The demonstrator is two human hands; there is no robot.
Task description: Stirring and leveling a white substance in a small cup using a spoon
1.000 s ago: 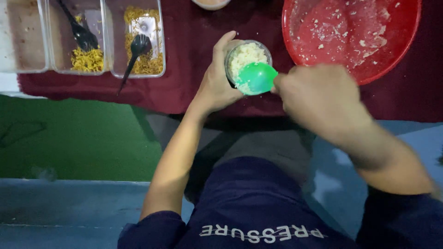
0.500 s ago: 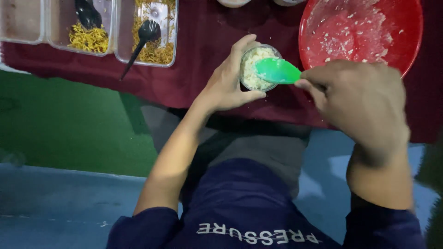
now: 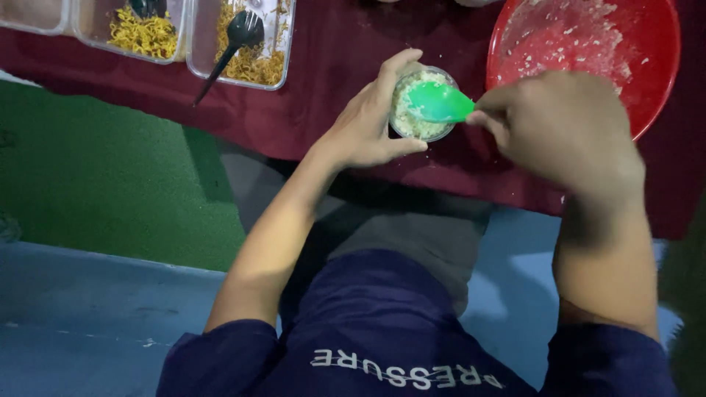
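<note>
Hands meet over the front edge of the counter (image 3: 323,44), which is draped in a dark red cloth. The left hand (image 3: 368,125) is wrapped around a small clear cup (image 3: 421,103) filled with pale, crumbly food, thumb on the near side and fingers curling over the far rim. The right hand (image 3: 562,129) is closed on the handle of a green spoon (image 3: 440,103), whose bowl lies across the cup's mouth, on top of the food.

A second ago the spoon's bowl sat at the near rim of the cup; half a second ago it pointed out to the right of the cup, and now it lies flatter over the middle of the opening. The left hand has kept its grip on the cup throughout.

Just to the right of the cup, behind the right hand, stands a large red bowl (image 3: 647,88) smeared with bits of the same pale food. At the far left of the counter are clear trays (image 3: 283,51) holding yellow strands, with a black spoon (image 3: 234,40) resting in the nearest one; these trays have slid further toward the top edge of the view than before.
</note>
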